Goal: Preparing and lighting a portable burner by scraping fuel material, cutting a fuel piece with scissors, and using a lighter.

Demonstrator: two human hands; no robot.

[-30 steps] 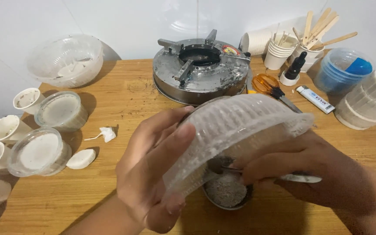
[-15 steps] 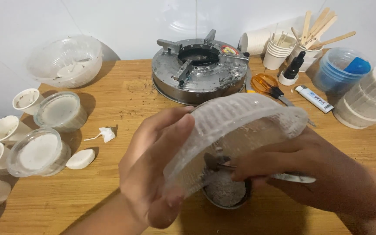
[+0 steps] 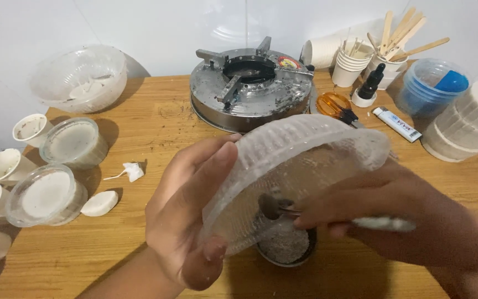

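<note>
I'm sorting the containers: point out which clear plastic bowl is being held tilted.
The ribbed clear plastic bowl in the left hand, tipped over a small dark cup. The other clear plastic bowl sits upright at the table's back-left corner.

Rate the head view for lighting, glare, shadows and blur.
Head view: even, soft light; faint sheen on the white wall; soft shadows beside the lidded tubs on the table; left hand, right hand and tilted clear bowl slightly soft; background sharp.
</note>
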